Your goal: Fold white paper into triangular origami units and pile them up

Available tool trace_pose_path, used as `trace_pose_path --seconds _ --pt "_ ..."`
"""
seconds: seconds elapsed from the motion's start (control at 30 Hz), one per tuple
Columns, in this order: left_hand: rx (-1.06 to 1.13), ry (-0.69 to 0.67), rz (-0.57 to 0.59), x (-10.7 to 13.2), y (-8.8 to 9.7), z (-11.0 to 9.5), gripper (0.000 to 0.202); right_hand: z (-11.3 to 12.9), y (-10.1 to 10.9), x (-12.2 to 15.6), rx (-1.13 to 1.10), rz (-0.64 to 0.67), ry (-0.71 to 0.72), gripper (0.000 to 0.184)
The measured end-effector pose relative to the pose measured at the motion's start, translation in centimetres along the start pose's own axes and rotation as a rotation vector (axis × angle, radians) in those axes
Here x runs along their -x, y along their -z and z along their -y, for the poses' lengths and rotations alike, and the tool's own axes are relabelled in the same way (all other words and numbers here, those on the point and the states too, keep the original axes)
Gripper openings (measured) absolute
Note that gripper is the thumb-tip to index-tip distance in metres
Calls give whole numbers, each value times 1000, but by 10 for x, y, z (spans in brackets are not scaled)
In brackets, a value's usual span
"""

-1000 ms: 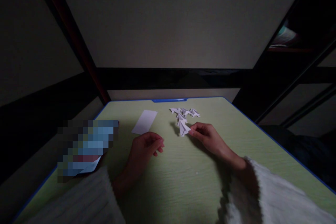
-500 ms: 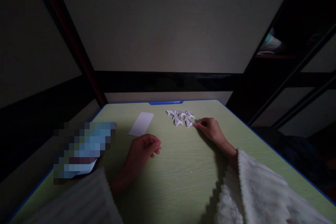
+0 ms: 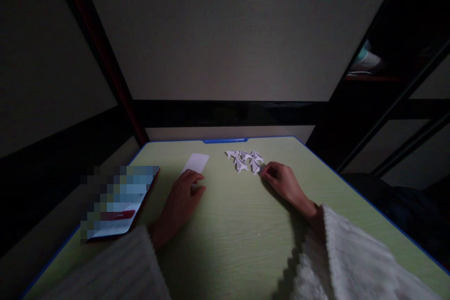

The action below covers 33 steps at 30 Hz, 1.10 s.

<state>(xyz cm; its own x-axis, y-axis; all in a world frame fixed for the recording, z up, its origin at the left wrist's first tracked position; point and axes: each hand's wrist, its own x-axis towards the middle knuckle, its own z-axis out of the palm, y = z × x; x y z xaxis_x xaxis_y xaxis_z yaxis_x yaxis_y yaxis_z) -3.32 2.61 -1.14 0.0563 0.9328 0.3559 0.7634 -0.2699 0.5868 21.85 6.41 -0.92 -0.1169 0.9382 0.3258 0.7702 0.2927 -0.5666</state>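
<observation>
Several small white folded paper figures [image 3: 241, 164] sit in a cluster at the far middle of the table. My right hand [image 3: 284, 181] is at the cluster's right side, thumb and fingers pinched at the edge of the front right paper figure [image 3: 255, 166]. To the left lies a blank white sheet of paper [image 3: 197, 161], its near end covered by my left hand [image 3: 184, 197]. That hand has thumb and fingers apart with nothing between them; whether its knuckles touch the sheet I cannot tell.
The pale green table [image 3: 225, 253] has a blue rim. A tablet-like device [image 3: 128, 206] with a lit, partly blurred screen lies at the left. Cabinet panels [image 3: 232, 33] rise behind the table, and dark shelving [image 3: 372, 77] is at the right.
My left hand has shifted slightly left onto the near end of the sheet, and its fingers have parted. My right hand stays at the same paper figure. The view has tilted slightly.
</observation>
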Motion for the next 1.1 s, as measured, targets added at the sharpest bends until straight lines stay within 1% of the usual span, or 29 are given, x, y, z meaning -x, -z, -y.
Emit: trace_pose_path --seconds 0.03,0.1,0.2,0.3,0.5,0.6,0.67,0.7,0.8,0.9,0.97,1.03,1.07,1.1 --pt "-106 -58 -7 -2 2 5 20 2 0 1 3 8 13 10" --pt "-271 -115 11 -3 4 13 24 5 -1 3 10 28 48 10" --pt "-437 -117 79 -5 7 17 27 9 -3 5 30 54 103 11" --pt "-521 -98 158 -7 11 14 25 11 -4 6 55 66 141 11" --pt "-532 -70 226 -10 17 7 27 14 -4 9 102 86 190 13" --pt "-521 -38 248 -10 20 9 27 17 -4 10 115 103 205 13" --pt "-510 -40 252 -10 22 14 27 20 -4 11 117 113 214 13" --pt "-509 -53 243 -10 22 17 28 21 -4 12 117 115 220 13" --pt "-496 -161 235 -6 22 29 27 22 -3 13 112 116 239 13" --pt "-523 -194 234 -3 21 35 31 23 -3 15 108 123 254 13" --pt "-559 -189 245 -3 23 31 35 23 -3 15 105 131 259 13" --pt "-588 -167 308 -4 26 23 38 24 -3 15 101 139 264 13" --pt "-601 -141 319 -5 27 19 38 24 -4 15 99 142 265 13" --pt "-606 -122 307 -6 29 16 39 24 -4 15 98 142 265 13"
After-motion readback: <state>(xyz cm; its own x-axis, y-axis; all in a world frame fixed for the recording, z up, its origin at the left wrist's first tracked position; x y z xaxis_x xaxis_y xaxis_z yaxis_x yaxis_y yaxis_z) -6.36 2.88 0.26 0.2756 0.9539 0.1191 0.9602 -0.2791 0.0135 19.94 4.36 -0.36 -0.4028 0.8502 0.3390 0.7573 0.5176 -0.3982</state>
